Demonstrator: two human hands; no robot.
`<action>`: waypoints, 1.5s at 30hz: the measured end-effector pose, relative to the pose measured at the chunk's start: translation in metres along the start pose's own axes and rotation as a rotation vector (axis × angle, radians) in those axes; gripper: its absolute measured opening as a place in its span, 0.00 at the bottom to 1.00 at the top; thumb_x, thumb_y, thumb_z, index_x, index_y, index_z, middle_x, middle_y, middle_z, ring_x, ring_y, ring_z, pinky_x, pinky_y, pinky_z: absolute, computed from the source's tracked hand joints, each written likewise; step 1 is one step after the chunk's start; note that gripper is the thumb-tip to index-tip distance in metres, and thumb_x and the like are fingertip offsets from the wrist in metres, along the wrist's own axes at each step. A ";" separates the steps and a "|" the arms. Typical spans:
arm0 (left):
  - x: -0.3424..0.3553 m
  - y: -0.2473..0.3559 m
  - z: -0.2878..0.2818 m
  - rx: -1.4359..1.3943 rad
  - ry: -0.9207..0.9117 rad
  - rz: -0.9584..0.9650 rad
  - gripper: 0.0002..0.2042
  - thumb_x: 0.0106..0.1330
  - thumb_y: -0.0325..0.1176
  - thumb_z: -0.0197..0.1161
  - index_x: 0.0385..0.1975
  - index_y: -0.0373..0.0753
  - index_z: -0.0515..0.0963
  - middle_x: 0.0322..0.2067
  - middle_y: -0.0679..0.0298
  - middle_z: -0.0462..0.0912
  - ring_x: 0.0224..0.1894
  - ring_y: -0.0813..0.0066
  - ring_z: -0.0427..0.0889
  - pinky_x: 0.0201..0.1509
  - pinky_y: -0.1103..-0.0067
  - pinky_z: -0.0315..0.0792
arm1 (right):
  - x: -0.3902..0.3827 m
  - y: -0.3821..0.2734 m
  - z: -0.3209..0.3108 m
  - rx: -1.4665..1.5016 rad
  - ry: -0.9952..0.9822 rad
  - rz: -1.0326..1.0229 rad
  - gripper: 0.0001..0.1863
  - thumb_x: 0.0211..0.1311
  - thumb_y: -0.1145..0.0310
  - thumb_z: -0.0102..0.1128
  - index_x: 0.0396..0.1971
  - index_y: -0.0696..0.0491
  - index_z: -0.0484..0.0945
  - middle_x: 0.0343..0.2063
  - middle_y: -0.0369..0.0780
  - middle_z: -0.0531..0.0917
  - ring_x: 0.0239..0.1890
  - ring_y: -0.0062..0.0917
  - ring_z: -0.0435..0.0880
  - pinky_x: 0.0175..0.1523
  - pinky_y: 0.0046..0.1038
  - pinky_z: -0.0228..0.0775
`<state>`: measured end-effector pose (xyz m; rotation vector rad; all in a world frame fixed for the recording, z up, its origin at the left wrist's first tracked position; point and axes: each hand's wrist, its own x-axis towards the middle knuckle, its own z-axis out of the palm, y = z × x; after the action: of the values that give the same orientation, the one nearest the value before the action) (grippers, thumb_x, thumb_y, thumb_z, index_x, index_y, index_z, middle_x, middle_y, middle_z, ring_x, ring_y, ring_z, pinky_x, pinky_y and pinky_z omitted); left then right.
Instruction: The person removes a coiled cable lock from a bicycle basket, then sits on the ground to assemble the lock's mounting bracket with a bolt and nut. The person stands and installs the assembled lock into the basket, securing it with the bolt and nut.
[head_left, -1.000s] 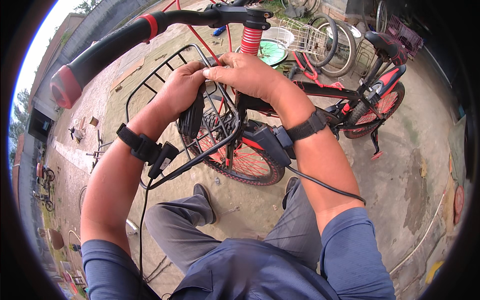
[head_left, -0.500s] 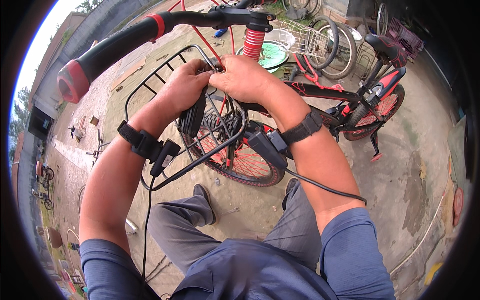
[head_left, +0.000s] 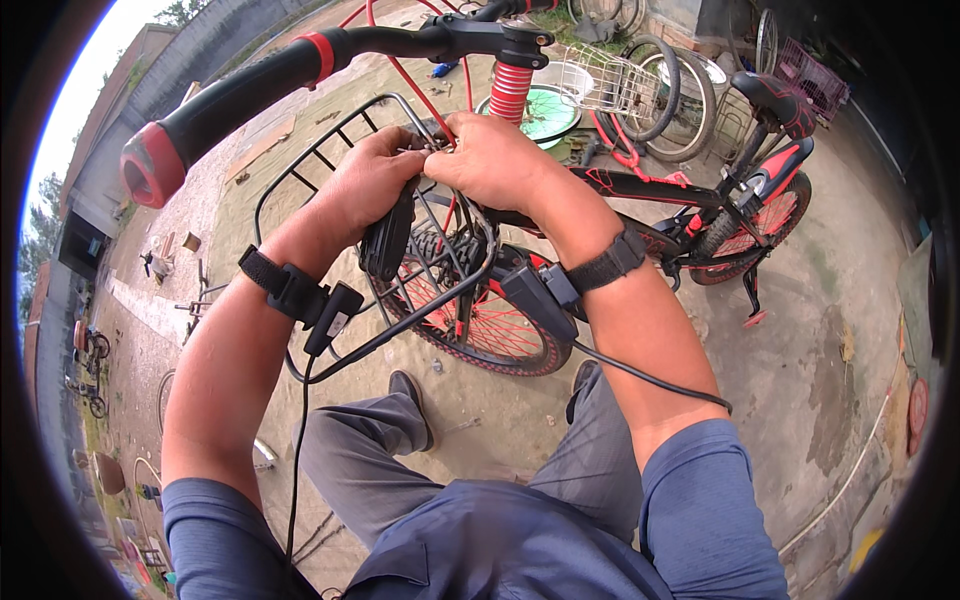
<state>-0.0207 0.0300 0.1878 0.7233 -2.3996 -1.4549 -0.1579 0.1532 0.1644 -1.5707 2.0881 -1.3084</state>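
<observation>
Both my hands meet at the upper part of a black wire bicycle basket frame (head_left: 322, 372), just below the handlebar. My left hand (head_left: 372, 182) is closed, with a black ridged tool handle (head_left: 387, 240) jutting down from under its palm. My right hand (head_left: 492, 160) is closed, its thumb and fingers pinched together beside the left fingertips. What lies between the fingertips is hidden. A red cable (head_left: 415, 80) runs down to the hands. Behind the basket is the black and red front wheel (head_left: 515, 340) of the bicycle.
The handlebar grip (head_left: 215, 110) reaches across the upper left. Rightward stretch the bicycle's frame (head_left: 640, 185), saddle (head_left: 775, 103) and rear wheel (head_left: 790, 215). Behind are a green basin (head_left: 540, 110), a white wire basket (head_left: 610, 80) and loose tyres (head_left: 690, 110). Cables hang from straps on my forearms.
The whole scene sits slightly lower and further right in the picture. Both hands keep almost the same pose at the basket, and the black tool handle is still under my left palm.
</observation>
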 end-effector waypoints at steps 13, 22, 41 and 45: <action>0.002 -0.006 -0.002 -0.062 -0.013 -0.017 0.13 0.76 0.38 0.58 0.50 0.35 0.77 0.26 0.71 0.76 0.22 0.84 0.75 0.23 0.82 0.71 | -0.003 -0.001 -0.001 0.027 0.000 0.029 0.33 0.49 0.50 0.65 0.44 0.67 0.82 0.42 0.62 0.85 0.49 0.50 0.86 0.55 0.40 0.78; 0.005 -0.001 -0.002 -0.072 -0.019 -0.028 0.13 0.75 0.36 0.58 0.51 0.35 0.77 0.27 0.70 0.77 0.21 0.83 0.75 0.23 0.82 0.71 | -0.002 0.001 0.001 0.059 0.009 0.024 0.34 0.48 0.49 0.66 0.44 0.67 0.82 0.42 0.61 0.85 0.49 0.49 0.87 0.55 0.39 0.78; -0.001 -0.007 0.003 -0.036 0.023 0.022 0.13 0.75 0.38 0.56 0.50 0.36 0.78 0.26 0.71 0.77 0.21 0.83 0.74 0.23 0.82 0.72 | -0.003 0.000 -0.001 0.072 -0.004 0.060 0.36 0.46 0.50 0.67 0.47 0.67 0.81 0.43 0.61 0.86 0.50 0.48 0.87 0.56 0.37 0.78; 0.003 -0.004 0.001 -0.102 -0.020 -0.009 0.13 0.75 0.38 0.57 0.50 0.36 0.77 0.26 0.70 0.77 0.20 0.83 0.75 0.22 0.82 0.72 | -0.003 0.000 -0.002 0.064 -0.007 0.055 0.36 0.46 0.50 0.67 0.49 0.67 0.81 0.44 0.61 0.86 0.50 0.48 0.87 0.57 0.37 0.78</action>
<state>-0.0224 0.0278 0.1832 0.6998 -2.3198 -1.5820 -0.1577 0.1569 0.1646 -1.4787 2.0488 -1.3352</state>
